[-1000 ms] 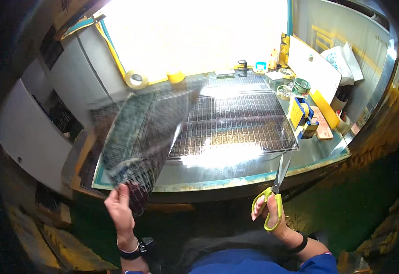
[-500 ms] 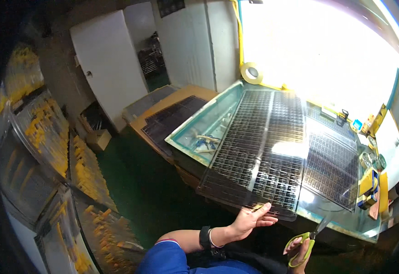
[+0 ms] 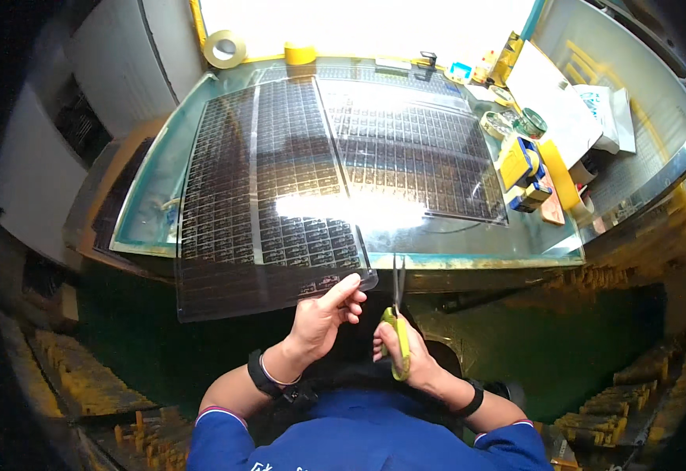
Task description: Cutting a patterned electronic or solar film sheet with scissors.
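We find the patterned sheet (image 3: pixel 300 169) lying ahead of the left hand (image 3: pixel 319 323) and out to its left, its long axis running away from the body toward the bright window. The left hand has its near right corner: thumb laid over the top face, fingertips bent in around the margin, no gap that we can see at the thumb. We cannot tell how firm the pinch is.

The right hand (image 3: pixel 413 357) is closed around the green handles of the scissors (image 3: pixel 398 297); which finger sits in which loop we cannot make out. The blades point away from the body, tips slightly parted. We note the key relation: the blades stand just right of the pinched corner, apart from it, and roughly in line with the sheet's long axis. The left hand is the nearer to the sheet; the right hand lies beyond the corner on the other side.

We see the sheet's near end reach past the near edge of the glass-topped table (image 3: pixel 535 242). Its right margin overlaps, in this view, a second sheet (image 3: pixel 429 157) farther right; whether the two touch, we cannot judge.
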Action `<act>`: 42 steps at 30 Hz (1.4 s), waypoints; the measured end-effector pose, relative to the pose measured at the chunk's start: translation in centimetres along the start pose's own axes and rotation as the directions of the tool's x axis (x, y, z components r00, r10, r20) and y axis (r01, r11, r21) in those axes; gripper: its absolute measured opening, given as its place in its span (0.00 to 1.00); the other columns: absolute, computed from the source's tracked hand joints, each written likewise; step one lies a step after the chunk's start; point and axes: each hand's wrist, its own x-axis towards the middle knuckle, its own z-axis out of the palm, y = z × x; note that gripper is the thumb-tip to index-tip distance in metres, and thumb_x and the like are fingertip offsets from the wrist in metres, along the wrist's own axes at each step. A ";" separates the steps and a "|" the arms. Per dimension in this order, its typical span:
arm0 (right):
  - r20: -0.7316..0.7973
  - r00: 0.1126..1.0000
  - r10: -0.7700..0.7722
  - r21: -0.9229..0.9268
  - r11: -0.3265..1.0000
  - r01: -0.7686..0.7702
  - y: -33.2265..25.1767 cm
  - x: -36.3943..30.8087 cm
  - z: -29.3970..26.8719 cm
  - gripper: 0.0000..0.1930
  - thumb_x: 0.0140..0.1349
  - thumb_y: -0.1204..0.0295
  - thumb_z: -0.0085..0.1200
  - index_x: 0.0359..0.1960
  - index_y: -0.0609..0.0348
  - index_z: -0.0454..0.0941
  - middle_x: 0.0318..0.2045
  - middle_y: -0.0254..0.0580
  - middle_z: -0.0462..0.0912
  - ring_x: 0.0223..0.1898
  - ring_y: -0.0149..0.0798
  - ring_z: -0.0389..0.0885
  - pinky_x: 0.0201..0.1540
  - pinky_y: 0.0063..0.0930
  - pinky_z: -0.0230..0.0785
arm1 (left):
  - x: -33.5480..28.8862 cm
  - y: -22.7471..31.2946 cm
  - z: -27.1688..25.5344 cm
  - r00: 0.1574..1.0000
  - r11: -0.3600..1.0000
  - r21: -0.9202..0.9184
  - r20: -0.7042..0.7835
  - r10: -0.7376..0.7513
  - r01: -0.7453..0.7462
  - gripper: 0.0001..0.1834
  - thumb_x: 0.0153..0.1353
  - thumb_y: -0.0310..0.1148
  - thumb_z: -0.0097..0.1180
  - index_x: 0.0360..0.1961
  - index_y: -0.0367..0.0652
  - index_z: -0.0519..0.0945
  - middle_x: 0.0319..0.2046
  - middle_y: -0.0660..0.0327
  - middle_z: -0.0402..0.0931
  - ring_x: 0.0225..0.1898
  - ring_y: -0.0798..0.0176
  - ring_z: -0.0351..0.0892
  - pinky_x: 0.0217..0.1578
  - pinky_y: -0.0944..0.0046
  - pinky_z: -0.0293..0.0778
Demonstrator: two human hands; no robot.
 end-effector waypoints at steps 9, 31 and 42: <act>0.069 0.995 -0.073 0.205 0.977 0.058 -0.6 0.3 1.6 0.17 0.65 0.60 0.38 0.47 0.60 0.63 0.37 0.34 0.71 0.33 0.25 0.68 0.34 0.20 0.68 | -0.9 -0.1 1.2 0.994 0.995 0.060 0.073 -0.086 0.082 0.10 0.57 0.34 0.53 0.35 0.37 0.77 0.26 0.62 0.76 0.24 0.72 0.72 0.26 0.74 0.68; -0.002 0.998 0.062 0.171 0.983 -0.060 -1.4 -1.0 1.8 0.17 0.62 0.56 0.42 0.38 0.59 0.67 0.22 0.32 0.69 0.20 0.23 0.68 0.22 0.17 0.65 | -1.0 -0.3 0.6 0.982 0.990 0.059 0.131 -0.137 0.130 0.09 0.57 0.34 0.54 0.33 0.39 0.79 0.26 0.63 0.77 0.25 0.73 0.73 0.26 0.76 0.69; -0.086 0.817 -0.570 -0.162 0.818 0.553 -1.1 0.3 -2.9 0.12 0.61 0.63 0.44 0.33 0.60 0.64 0.24 0.35 0.67 0.24 0.27 0.67 0.27 0.21 0.62 | -6.3 2.8 -2.5 0.515 -0.109 0.593 0.765 0.386 -0.798 0.10 0.43 0.28 0.65 0.28 0.38 0.79 0.26 0.58 0.78 0.26 0.63 0.79 0.28 0.69 0.75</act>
